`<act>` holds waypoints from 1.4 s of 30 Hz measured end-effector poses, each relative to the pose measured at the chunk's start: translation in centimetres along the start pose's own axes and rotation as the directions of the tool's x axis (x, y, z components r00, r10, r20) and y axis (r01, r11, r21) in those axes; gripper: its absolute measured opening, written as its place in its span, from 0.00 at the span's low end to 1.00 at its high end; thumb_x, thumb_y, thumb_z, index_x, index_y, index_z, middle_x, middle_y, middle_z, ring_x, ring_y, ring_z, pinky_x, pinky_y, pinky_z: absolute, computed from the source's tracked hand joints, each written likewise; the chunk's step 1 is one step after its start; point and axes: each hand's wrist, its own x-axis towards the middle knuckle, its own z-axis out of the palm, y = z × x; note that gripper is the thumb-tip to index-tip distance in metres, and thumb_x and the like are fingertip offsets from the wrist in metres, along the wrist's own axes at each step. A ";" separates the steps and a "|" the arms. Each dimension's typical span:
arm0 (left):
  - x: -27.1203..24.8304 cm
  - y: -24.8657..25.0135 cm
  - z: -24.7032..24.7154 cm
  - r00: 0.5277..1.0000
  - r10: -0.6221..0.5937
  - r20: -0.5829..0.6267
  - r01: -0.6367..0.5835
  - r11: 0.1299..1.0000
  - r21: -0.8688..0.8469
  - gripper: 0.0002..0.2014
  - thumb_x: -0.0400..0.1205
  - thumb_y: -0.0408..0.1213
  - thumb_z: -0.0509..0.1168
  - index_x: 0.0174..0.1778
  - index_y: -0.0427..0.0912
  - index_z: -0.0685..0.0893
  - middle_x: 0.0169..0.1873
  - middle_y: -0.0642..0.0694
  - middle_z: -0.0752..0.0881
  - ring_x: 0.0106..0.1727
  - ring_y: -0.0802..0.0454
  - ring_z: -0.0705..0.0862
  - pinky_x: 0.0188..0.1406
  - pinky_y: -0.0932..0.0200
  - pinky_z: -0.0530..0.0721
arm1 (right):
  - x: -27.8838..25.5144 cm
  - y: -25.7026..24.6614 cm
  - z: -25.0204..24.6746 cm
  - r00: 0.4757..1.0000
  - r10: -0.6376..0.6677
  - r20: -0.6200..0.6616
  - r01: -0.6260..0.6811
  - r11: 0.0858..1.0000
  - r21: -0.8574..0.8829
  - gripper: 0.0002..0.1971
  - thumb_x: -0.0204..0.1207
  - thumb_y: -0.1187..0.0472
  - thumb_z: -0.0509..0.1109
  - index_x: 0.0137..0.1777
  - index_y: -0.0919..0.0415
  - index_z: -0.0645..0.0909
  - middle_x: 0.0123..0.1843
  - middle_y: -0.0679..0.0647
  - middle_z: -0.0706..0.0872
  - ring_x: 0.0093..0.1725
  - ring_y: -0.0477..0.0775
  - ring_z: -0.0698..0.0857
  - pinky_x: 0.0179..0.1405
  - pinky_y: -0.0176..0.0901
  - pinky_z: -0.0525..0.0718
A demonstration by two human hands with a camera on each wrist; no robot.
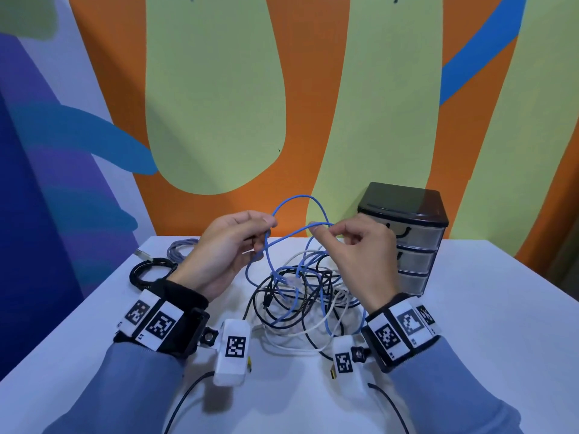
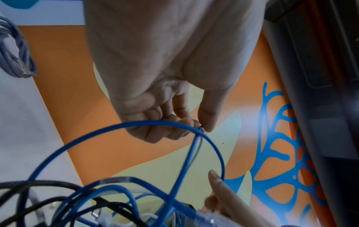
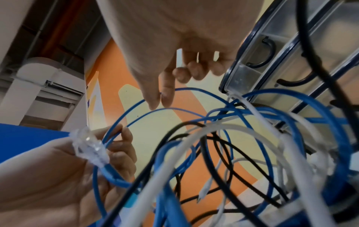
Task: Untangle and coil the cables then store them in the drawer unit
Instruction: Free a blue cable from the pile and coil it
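Your left hand (image 1: 230, 245) pinches the blue cable (image 1: 297, 200) between thumb and curled fingers, with its clear plug (image 3: 90, 146) lying against the palm. Your right hand (image 1: 357, 245) pinches the same cable's raised loop between thumb and forefinger, other fingers loosely curled. The loop arches between both hands above the tangle (image 1: 300, 296) of black, white and blue leads on the table (image 1: 470, 308).

Risks: the blue strand runs down into the pile, so pulling up hard would likely cinch a knot or drag the whole heap. The clear plug may snag on a black lead. A dragged heap could bump the drawer unit (image 1: 404, 236), just beside your right hand, all drawers shut. Two coiled cables, grey (image 1: 181, 247) and black (image 1: 150, 270), sit far left, not yet stored.

Writing: none readable; only square coded markers on the wrist bands (image 1: 150, 321).
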 end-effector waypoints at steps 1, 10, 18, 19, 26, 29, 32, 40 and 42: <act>0.0 0.0 0.1 1.000 -0.002 0.000 0.002 1.000 -0.013 0.04 0.89 0.32 0.69 0.50 0.39 0.88 0.37 0.45 0.82 0.34 0.53 0.77 0.38 0.61 0.80 | -0.1 -0.2 0.1 0.999 -0.003 0.039 0.001 0.999 0.039 0.12 0.76 0.50 0.83 0.32 0.52 0.91 0.28 0.49 0.79 0.29 0.44 0.74 0.34 0.42 0.72; -0.4 -0.5 1.7 0.999 0.029 0.029 -0.028 0.999 -0.028 0.03 0.91 0.37 0.67 0.54 0.42 0.82 0.33 0.48 0.87 0.27 0.53 0.78 0.31 0.60 0.83 | -1.6 -1.9 1.1 0.801 -0.006 0.599 -0.205 0.937 0.284 0.25 0.81 0.58 0.80 0.76 0.44 0.81 0.45 0.53 0.96 0.48 0.59 0.94 0.58 0.53 0.90; -0.1 -0.2 1.2 0.995 0.032 0.092 -0.018 0.989 -0.147 0.26 0.81 0.47 0.78 0.68 0.33 0.82 0.31 0.49 0.68 0.27 0.55 0.58 0.27 0.60 0.54 | -1.1 -1.7 0.6 0.852 -0.012 0.523 -0.125 0.966 0.226 0.08 0.85 0.53 0.75 0.60 0.51 0.92 0.29 0.55 0.69 0.30 0.59 0.74 0.36 0.45 0.77; -0.1 0.0 0.8 0.995 0.068 0.074 -0.057 0.988 -0.142 0.28 0.81 0.47 0.79 0.69 0.30 0.83 0.30 0.50 0.67 0.28 0.54 0.56 0.28 0.59 0.53 | -1.0 -1.7 0.4 0.863 -0.005 0.505 -0.133 0.962 0.237 0.08 0.86 0.52 0.74 0.56 0.53 0.93 0.28 0.56 0.69 0.28 0.54 0.74 0.34 0.41 0.76; 0.9 -0.3 -1.8 0.942 0.154 -0.297 -0.195 0.974 -0.114 0.10 0.92 0.36 0.66 0.49 0.36 0.87 0.25 0.55 0.71 0.24 0.57 0.58 0.20 0.65 0.58 | 0.2 -2.0 -1.2 0.937 0.008 0.349 -0.151 0.911 0.383 0.16 0.91 0.52 0.65 0.47 0.60 0.88 0.25 0.56 0.75 0.25 0.53 0.73 0.30 0.40 0.77; 1.2 -0.6 -2.7 0.889 0.142 -0.435 -0.185 0.981 -0.056 0.11 0.94 0.36 0.64 0.48 0.38 0.86 0.26 0.54 0.70 0.24 0.56 0.58 0.22 0.62 0.57 | 1.0 -1.7 -1.6 0.973 0.000 0.230 -0.140 0.793 0.593 0.15 0.93 0.55 0.61 0.46 0.60 0.81 0.22 0.53 0.73 0.26 0.57 0.73 0.38 0.47 0.80; 1.5 -1.0 -3.4 0.836 0.109 -0.538 -0.148 0.989 -0.029 0.11 0.94 0.36 0.62 0.48 0.38 0.85 0.23 0.54 0.67 0.22 0.56 0.59 0.20 0.62 0.58 | 1.7 -1.9 -2.2 0.988 0.080 0.134 -0.155 0.611 0.776 0.12 0.94 0.57 0.56 0.51 0.59 0.78 0.25 0.56 0.71 0.28 0.56 0.72 0.36 0.47 0.80; 1.9 -2.2 -4.5 0.885 0.151 -0.440 0.078 0.884 0.460 0.13 0.90 0.45 0.69 0.42 0.44 0.90 0.35 0.49 0.86 0.28 0.46 0.73 0.36 0.52 0.74 | 2.4 -1.8 -3.3 0.966 0.187 0.179 -0.241 0.395 0.887 0.09 0.95 0.55 0.55 0.57 0.50 0.76 0.32 0.53 0.68 0.26 0.49 0.59 0.28 0.41 0.61; 1.6 -2.2 -3.8 0.912 0.168 -0.375 0.086 0.814 0.574 0.13 0.88 0.47 0.71 0.40 0.46 0.90 0.38 0.50 0.90 0.35 0.44 0.80 0.42 0.49 0.79 | 2.2 -2.0 -3.0 0.960 0.174 0.218 -0.271 0.394 0.878 0.08 0.95 0.55 0.55 0.57 0.50 0.76 0.32 0.53 0.68 0.26 0.49 0.59 0.26 0.39 0.61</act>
